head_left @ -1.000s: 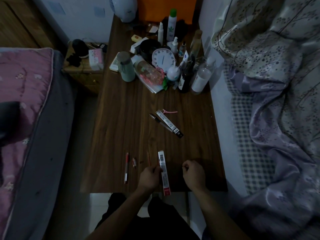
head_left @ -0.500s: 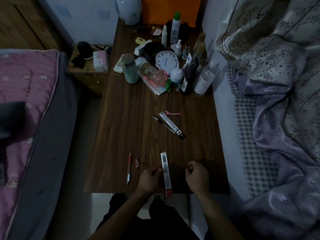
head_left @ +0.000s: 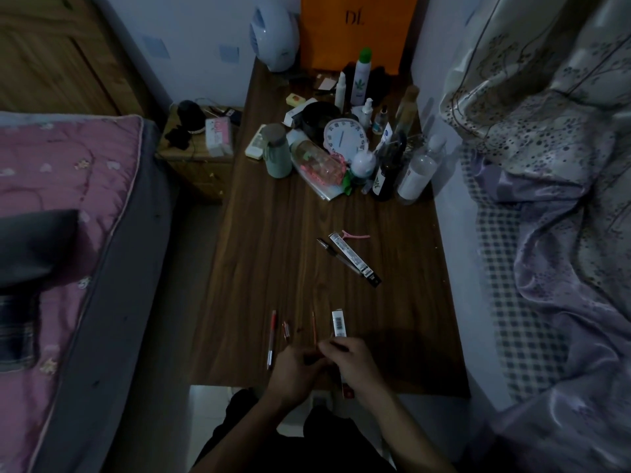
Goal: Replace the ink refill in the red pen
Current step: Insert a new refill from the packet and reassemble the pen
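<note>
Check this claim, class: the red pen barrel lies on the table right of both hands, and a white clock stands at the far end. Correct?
Wrong side: the head view shows the red pen barrel lying left of the left hand and the right hand. The white clock does stand at the table's far end.

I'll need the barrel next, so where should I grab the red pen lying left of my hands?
I'd pinch the red pen across its middle, coming from above with the left hand. It lies flat, pointing away from you, with bare table on both long sides; a small loose piece lies on its right.
</note>
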A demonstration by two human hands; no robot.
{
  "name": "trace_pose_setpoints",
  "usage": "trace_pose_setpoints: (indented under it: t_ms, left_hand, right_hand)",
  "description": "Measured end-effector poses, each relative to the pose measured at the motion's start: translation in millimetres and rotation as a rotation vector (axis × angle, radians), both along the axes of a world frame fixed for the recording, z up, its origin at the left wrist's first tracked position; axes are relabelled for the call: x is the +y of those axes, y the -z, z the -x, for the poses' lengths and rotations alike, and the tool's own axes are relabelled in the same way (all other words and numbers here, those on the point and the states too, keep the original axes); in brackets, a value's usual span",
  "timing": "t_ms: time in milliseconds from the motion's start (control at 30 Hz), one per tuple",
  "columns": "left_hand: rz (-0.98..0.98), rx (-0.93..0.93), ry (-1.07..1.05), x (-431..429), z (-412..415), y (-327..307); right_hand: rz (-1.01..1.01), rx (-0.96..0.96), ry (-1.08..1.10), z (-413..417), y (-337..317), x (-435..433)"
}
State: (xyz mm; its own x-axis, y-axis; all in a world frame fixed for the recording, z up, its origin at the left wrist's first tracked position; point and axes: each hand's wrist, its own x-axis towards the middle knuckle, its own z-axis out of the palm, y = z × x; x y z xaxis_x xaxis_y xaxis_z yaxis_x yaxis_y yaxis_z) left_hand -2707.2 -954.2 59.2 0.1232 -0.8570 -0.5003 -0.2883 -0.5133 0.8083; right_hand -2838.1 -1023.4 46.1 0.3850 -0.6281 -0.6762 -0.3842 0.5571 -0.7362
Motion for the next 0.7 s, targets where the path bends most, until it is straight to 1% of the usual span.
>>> trace_pose_setpoints:
  t_ms: [67,133,300,367,433,500,567,700]
  left_hand:
    - [0.001,-0.006,-0.001,1,-5,0]
    - [-0.007,-0.021,-0.011,2,-10,1]
    - [-0.152,-0.094,0.015,8,-31,11]
    - [-0.206,-0.170,-0.011,11,-42,18]
    - [-0.256,-0.269,-0.084,11,-55,25]
    - [-0.305,-0.370,-0.150,9,-65,31]
    - [-0.330,-0.439,-0.172,6,-71,35]
    - [-0.356,-0.456,-0.187,-3,-74,39]
  right_hand:
    - [-0.006,-0.004,-0.020,-3,2,1]
    - [-0.017,0.003,0.007,-6,4,3]
    - [-0.022,0.093,0.251,-8,11,-3]
    - [-0.038,0.087,0.363,-5,14,-9]
    - [-0.028,0.083,0.424,-2,14,-14]
    - [-0.034,0.049,0.473,-2,13,-17]
    - [-0.079,-0.006,0.545,-4,11,-20]
    - [-0.199,-0.089,0.658,-7,7,-27]
